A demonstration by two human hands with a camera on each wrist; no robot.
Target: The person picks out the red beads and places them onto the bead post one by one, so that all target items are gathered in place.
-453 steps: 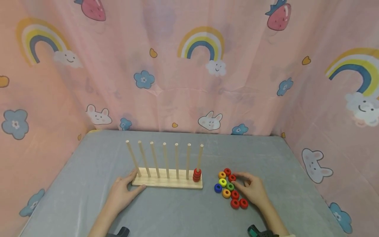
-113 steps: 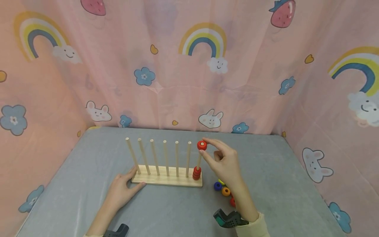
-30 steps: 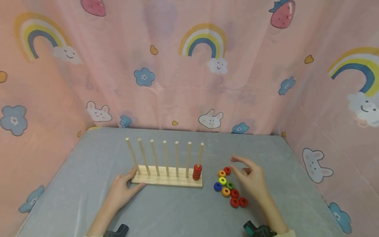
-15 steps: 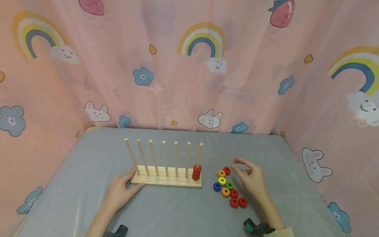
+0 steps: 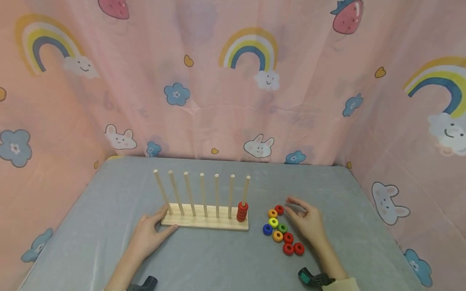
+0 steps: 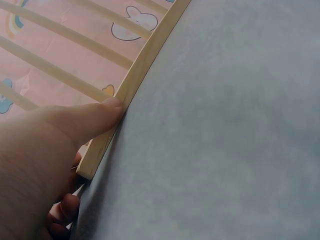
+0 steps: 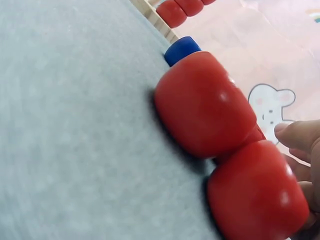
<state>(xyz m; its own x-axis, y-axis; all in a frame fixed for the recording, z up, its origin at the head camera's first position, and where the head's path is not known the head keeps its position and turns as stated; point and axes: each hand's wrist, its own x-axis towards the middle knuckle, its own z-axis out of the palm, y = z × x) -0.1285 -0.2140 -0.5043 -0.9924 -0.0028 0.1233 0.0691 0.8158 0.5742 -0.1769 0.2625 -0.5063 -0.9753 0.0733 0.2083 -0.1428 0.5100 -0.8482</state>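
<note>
A wooden peg rack (image 5: 204, 221) with a row of upright pegs stands on the table. My left hand (image 5: 147, 237) holds its left end, thumb along the front edge and fingers behind; the left wrist view shows the thumb (image 6: 95, 120) pressed on the base. Several red beads (image 5: 242, 211) are stacked on the rightmost peg. My right hand (image 5: 309, 222) hovers beside the loose beads, thumb and index finger apart with nothing seen between them. Nearest to its fingertips are a red bead (image 5: 279, 209) and a green bead (image 5: 282, 228).
Loose beads lie right of the rack: orange (image 5: 272, 213), yellow (image 5: 273, 222), blue (image 5: 267, 229), another orange bead (image 5: 278, 236), and more red beads (image 5: 288, 248) in front. A pink patterned curtain (image 5: 204, 121) surrounds the grey table (image 5: 204, 262).
My right hand placed a red bead on the rightmost peg, making that stack taller, then returned to the loose beads and lowered slightly. My left hand stays on the rack.
</note>
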